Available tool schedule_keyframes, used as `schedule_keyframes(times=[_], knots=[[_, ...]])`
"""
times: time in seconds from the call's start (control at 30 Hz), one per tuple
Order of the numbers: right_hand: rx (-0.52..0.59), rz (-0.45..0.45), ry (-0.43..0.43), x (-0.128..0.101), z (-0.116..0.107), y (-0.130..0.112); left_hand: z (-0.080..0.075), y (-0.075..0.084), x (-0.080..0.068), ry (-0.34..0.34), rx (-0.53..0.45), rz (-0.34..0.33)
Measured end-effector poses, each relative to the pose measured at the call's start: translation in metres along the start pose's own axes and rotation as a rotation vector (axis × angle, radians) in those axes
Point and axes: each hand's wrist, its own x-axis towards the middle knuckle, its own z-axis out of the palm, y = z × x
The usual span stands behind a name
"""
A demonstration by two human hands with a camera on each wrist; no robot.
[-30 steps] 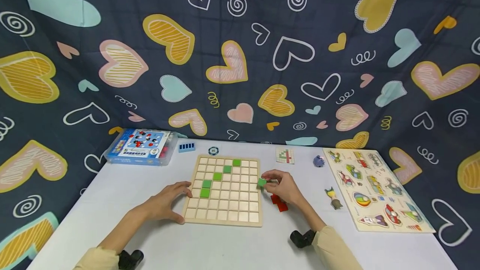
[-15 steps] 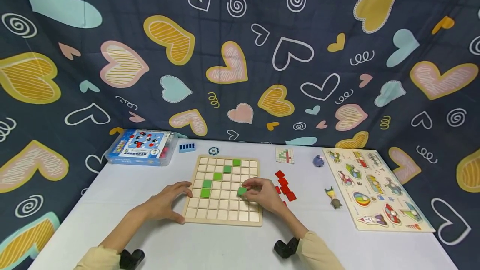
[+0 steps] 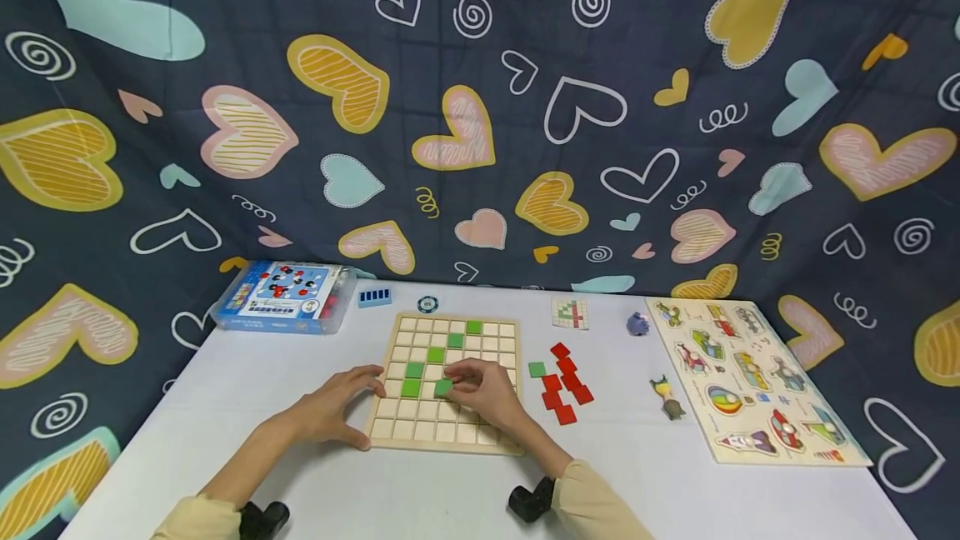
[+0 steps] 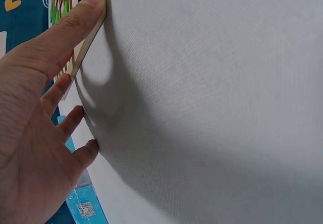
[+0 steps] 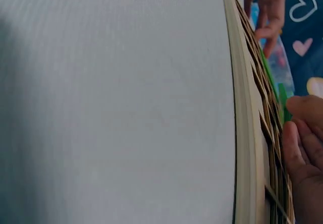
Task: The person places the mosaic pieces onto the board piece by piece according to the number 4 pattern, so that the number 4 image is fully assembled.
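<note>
From the head camera, the right hand (image 3: 487, 390) pinches a green tile (image 3: 443, 387) over the wooden grid board (image 3: 450, 432), beside the placed green tiles (image 3: 413, 370); the left hand (image 3: 337, 407), fingers relaxed, steadies the board's left edge on the desk (image 3: 420, 494). The left wrist view shows the thumb (image 4: 75, 22) pressing the board's rim. The right wrist view shows fingertips (image 5: 303, 153) on the tile. Placing seems underway; next it needs squaring into a cell.

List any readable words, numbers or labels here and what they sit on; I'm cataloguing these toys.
No text can be read.
Blue box: printed lid, lettering too small to read.
Round token: mark on it blurred.
Pattern card: only coloured squares, no words.
Picture puzzle board: only pictures.
Wooden grid board: no print visible.
Code label in the left wrist view: blurred.
</note>
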Motion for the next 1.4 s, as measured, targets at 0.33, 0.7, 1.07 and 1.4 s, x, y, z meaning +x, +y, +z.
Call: schedule_keyframes(times=[0.33, 0.7, 1.07, 1.4], knots=[[-0.035, -0.017, 0.086, 0.006, 0.017, 0.027, -0.001, 0.001, -0.002, 0.002, 0.002, 0.01], [-0.012, 0.028, 0.135, 0.004, 0.024, 0.022, 0.0, 0.0, -0.001, -0.001, -0.01, 0.011], [0.032, 0.021, 0.112, 0.002, 0.022, -0.012, -0.001, 0.0, -0.002, 0.002, -0.012, 0.015], [0.083, 0.077, 0.136, 0.002, 0.021, -0.017, -0.001, 0.0, -0.002, -0.001, -0.007, 0.011]])
